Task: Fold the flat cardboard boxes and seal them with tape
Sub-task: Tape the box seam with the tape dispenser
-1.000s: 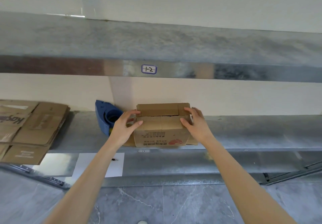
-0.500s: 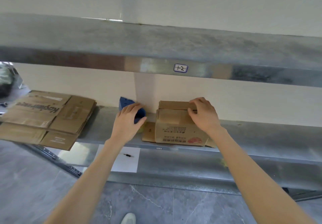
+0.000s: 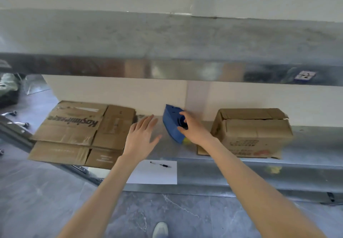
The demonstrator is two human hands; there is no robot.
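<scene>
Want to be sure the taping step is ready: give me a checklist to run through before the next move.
1. Right hand has the blue tape dispenser: ok, fingers curled round it.
2. Left hand free to steady the box: ok, open, holding nothing.
3. Folded box has its top flaps down: ok, both lie closed.
4. Tape loaded in the dispenser: cannot tell, the hand hides the roll.
5. Top seam already taped: cannot tell.
6. Flat cardboard stack out of the way: ok, it lies at the left, apart from the box.
</scene>
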